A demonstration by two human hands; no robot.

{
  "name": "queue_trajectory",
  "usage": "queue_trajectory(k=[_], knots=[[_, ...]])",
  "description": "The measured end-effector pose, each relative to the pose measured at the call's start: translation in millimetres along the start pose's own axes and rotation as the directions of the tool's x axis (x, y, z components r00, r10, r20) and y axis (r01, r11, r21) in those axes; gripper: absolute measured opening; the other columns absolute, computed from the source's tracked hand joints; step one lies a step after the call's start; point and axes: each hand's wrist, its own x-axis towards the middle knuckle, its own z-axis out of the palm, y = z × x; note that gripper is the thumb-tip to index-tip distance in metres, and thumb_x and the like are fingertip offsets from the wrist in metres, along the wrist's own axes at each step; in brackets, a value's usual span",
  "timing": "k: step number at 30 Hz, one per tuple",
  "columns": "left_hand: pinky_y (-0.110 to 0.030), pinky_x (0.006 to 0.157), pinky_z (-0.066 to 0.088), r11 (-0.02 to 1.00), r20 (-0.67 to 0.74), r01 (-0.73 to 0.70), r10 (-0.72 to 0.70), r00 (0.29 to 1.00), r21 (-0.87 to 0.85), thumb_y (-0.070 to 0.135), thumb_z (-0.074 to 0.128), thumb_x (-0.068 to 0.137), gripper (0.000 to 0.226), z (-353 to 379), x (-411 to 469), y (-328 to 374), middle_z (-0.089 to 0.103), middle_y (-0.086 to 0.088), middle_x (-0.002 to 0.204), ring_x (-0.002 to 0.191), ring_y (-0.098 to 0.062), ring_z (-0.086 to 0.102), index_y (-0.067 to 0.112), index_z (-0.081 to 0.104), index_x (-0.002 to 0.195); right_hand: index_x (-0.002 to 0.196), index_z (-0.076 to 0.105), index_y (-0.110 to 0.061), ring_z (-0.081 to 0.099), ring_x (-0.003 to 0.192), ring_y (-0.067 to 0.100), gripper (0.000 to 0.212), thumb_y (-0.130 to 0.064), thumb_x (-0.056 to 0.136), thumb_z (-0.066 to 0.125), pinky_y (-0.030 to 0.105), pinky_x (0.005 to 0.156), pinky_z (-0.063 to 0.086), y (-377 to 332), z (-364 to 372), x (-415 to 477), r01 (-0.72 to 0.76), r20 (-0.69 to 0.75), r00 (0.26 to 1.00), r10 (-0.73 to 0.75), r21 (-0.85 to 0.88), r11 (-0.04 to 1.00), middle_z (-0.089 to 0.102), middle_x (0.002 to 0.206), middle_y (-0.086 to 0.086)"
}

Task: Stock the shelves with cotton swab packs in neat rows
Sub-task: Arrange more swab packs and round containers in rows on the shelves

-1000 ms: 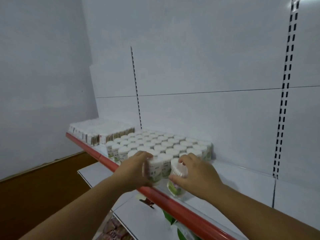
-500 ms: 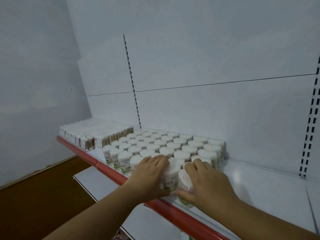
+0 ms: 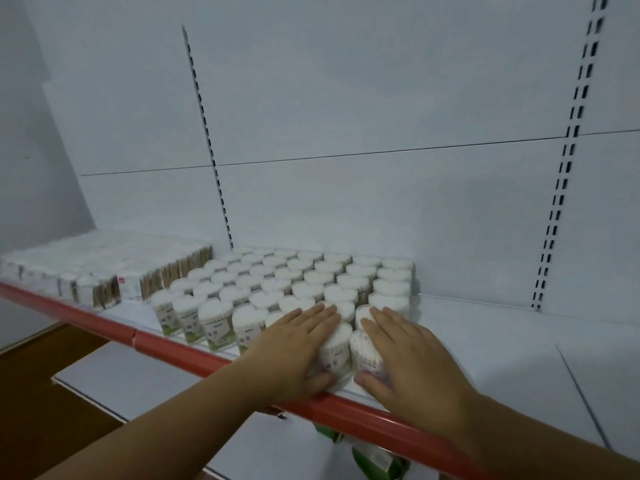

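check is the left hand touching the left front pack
Touching. Head view: the left hand lies against the left front pack, thumb pressed at its base.

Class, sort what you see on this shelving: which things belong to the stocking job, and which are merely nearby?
Job: left hand, right hand, two front round white-topped swab tubs, block of matching tubs behind, red-edged white shelf.
Nearby: flat rectangular wooden-stick packs, green packaging below, slotted wall upright.

1. I see cotton swab packs (image 3: 298,289) with white tops and green-and-white labels (image 3: 216,332).
2. Flat packs (image 3: 104,268) on my left: white, tan sticks.
3. Shelf (image 3: 485,334) white, front edge (image 3: 166,344) red.
4. Back panel (image 3: 381,98) white, with black dashed slot strips (image 3: 561,188).
5. Floor (image 3: 34,393) brown.
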Motion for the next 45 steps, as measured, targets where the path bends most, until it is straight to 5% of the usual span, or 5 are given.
queue_trajectory(k=[7,21,31,39,45], knots=[[-0.023,0.115,-0.012,0.977,-0.032,-0.127,0.124,0.992,-0.171,0.077,-0.002,0.080,0.081,-34.6,26.7,-5.0,-0.010,0.015,0.158,0.141,0.004,-0.018,0.035,-0.007,0.148,0.149,0.028,-0.022,-0.001,0.135,-0.015,0.069,-0.062,0.092,0.030,0.003,0.107,-0.005,15.9,-17.6,-21.0,-0.114,-0.193,0.965,0.176,0.297,0.948,0.016,0.153,-0.015],[-0.021,0.115,-0.004,0.783,0.033,-0.538,0.574,0.818,-0.311,0.065,0.051,0.086,0.090,-38.7,178.4,241.0,-0.017,0.032,0.148,0.134,0.012,-0.020,0.045,-0.009,0.149,0.145,0.031,-0.030,0.003,0.146,0.010,0.056,-0.050,0.094,0.045,0.027,0.116,0.011,248.4,-96.5,-233.1,-0.693,-0.053,0.717,0.696,-0.162,0.702,0.007,0.160,-0.004],[-0.019,0.113,0.016,0.745,-0.069,-0.344,0.374,0.925,-0.572,0.048,0.063,0.084,0.086,17.8,310.4,473.2,0.015,0.019,0.157,0.143,-0.002,0.018,0.039,0.009,0.151,0.145,0.028,-0.029,0.012,0.145,0.013,0.059,-0.043,0.092,0.052,0.028,0.114,0.016,425.6,-170.0,-387.6,-0.885,-0.098,0.465,0.880,-0.079,0.459,0.011,0.159,-0.004],[-0.009,0.102,0.018,0.648,-0.154,-0.256,0.211,0.965,-0.718,0.027,0.071,0.082,0.087,39.1,376.1,548.3,0.030,0.010,0.154,0.138,-0.006,0.031,0.025,0.019,0.151,0.149,0.023,-0.013,0.008,0.147,0.020,0.059,-0.014,0.093,0.043,0.030,0.117,0.000,506.9,-155.1,-351.7,-0.717,-0.242,0.695,0.677,-0.168,0.677,0.016,0.159,0.005],[-0.012,0.087,0.044,0.544,-0.192,-0.199,0.071,0.979,-0.815,0.030,0.080,0.075,0.059,54.2,394.6,559.9,0.059,0.017,0.115,0.105,-0.006,0.061,0.039,0.047,0.123,0.103,0.068,-0.006,0.061,0.086,0.031,0.043,-0.005,0.061,0.078,0.039,0.077,0.053,509.2,-152.3,-352.7,-0.597,-0.422,0.757,0.499,-0.135,0.791,0.063,0.095,0.011]])
